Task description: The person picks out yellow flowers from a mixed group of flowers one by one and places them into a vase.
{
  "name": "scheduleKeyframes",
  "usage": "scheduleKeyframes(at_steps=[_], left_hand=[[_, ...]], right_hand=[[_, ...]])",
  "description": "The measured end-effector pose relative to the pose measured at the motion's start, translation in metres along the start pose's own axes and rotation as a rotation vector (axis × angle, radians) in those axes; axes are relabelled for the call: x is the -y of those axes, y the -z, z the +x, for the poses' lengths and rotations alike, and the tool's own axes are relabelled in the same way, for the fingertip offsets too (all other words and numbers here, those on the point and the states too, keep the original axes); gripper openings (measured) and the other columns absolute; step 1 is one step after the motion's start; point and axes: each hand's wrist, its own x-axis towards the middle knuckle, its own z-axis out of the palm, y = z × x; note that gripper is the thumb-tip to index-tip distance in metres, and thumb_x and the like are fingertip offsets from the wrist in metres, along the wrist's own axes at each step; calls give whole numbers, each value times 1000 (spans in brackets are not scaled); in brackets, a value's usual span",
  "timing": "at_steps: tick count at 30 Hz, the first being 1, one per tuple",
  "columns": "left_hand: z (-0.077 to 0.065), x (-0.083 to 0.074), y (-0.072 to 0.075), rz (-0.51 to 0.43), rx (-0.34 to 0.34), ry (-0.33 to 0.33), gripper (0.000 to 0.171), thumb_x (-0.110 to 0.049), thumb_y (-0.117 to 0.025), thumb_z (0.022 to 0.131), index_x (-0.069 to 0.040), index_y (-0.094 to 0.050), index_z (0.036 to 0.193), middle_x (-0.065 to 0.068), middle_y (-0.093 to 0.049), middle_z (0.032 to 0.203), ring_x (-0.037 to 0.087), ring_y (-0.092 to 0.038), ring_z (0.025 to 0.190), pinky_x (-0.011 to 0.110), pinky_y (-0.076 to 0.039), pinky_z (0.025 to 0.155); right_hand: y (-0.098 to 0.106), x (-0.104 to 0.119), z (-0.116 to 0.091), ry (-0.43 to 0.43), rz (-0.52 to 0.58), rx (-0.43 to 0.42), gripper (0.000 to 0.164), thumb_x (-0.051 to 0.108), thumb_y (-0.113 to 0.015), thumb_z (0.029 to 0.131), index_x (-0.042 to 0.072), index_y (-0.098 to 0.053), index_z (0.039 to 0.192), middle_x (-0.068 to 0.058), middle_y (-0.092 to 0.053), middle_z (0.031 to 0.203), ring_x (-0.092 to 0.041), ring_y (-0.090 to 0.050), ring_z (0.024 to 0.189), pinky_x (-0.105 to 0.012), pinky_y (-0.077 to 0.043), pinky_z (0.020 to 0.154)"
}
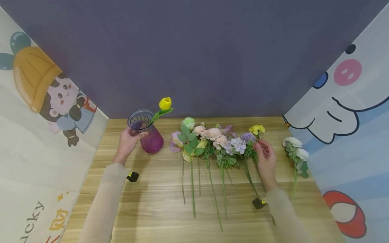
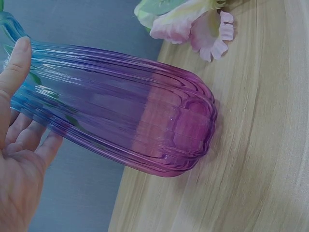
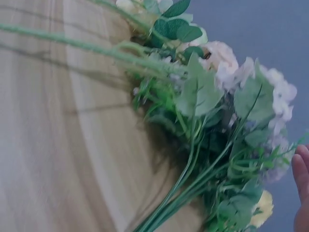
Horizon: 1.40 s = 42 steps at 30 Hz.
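My left hand [image 1: 129, 143] grips a ribbed glass vase [image 1: 152, 140] near its neck, thumb on one side and fingers on the other. The vase fades from blue at the rim to magenta at the base [image 2: 193, 125] and leans slightly. A yellow tulip [image 1: 165, 103] stands in it, its head above the rim. My right hand [image 1: 266, 157] is at the right end of the row of flowers, fingers loosely bent beside a yellow carnation [image 1: 257, 129] and a purple ball-shaped flower [image 1: 248, 137]. In the right wrist view the fingertips [image 3: 300, 162] are right at a green sprig.
Pink roses [image 1: 212, 134], a pale green rose [image 1: 188, 123] and lilac hydrangeas [image 1: 236, 145] lie in a row on the wooden table [image 1: 158, 209], stems toward me. White flowers [image 1: 296, 148] lie at the far right. A grey wall panel [image 1: 194, 60] stands behind, with printed curtains at both sides.
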Motion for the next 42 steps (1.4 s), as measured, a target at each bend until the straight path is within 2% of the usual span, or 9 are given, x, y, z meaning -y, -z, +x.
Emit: scheduleKeyframes(at_steps=[8,12,15,21,25,31,37,42], left_hand=[[0,-1,0,-2,-1,10,71,-34,-82,81,-4,-50,138,19,-62,130,25,-61,117,28,-53,97],[0,-2,0,-2,-2,3,71,-34,-82,81,-4,-50,137,19,-62,130,25,-62,117,27,-53,96],[0,-2,0,-3,-2,-1,71,-34,-82,81,-3,-51,137,20,-62,130,26,-62,117,28,-53,96],[1,-1,0,-11,-2,2,72,-34,-82,81,-3,-51,138,19,-62,130,27,-61,119,29,-52,98],[0,0,0,-14,-1,3,70,-32,-81,82,-4,-50,138,20,-62,130,26,-61,118,28,-52,98],[0,0,0,-23,7,0,69,-31,-81,83,-5,-50,139,19,-61,132,25,-60,119,29,-52,98],[1,1,0,-29,10,1,69,-29,-80,84,-5,-49,140,19,-60,134,25,-59,121,29,-52,99],[1,1,0,-19,2,4,70,-32,-81,82,-5,-51,139,19,-61,131,22,-61,118,27,-52,97]], right_hand=[[16,-18,-9,-56,-71,-29,32,6,-59,98,-14,-56,122,-27,-64,107,-7,-66,90,-15,-55,79],[23,-20,-13,-101,-132,-38,31,8,-60,98,-11,-58,122,-29,-63,110,-17,-66,94,-15,-55,79],[28,-24,-15,-137,-208,-35,30,12,-60,99,-6,-59,123,-26,-63,113,-18,-64,96,-13,-53,80],[39,-54,-16,-173,-327,-85,35,21,-61,99,-1,-60,125,-12,-64,114,-3,-59,94,-8,-48,81],[43,-63,-19,-146,-440,-112,32,21,-61,99,-1,-62,122,-12,-65,111,2,-56,90,-7,-47,79],[50,-68,-26,-122,-536,-134,28,13,-62,98,-4,-62,120,-18,-65,106,4,-51,83,-6,-43,74],[55,-73,-30,-146,-581,-149,29,12,-62,97,-3,-62,122,-17,-64,105,7,-47,81,-7,-41,71],[57,-75,-32,-173,-635,-140,29,12,-64,96,-3,-62,121,-16,-64,104,5,-46,79,-8,-40,67]])
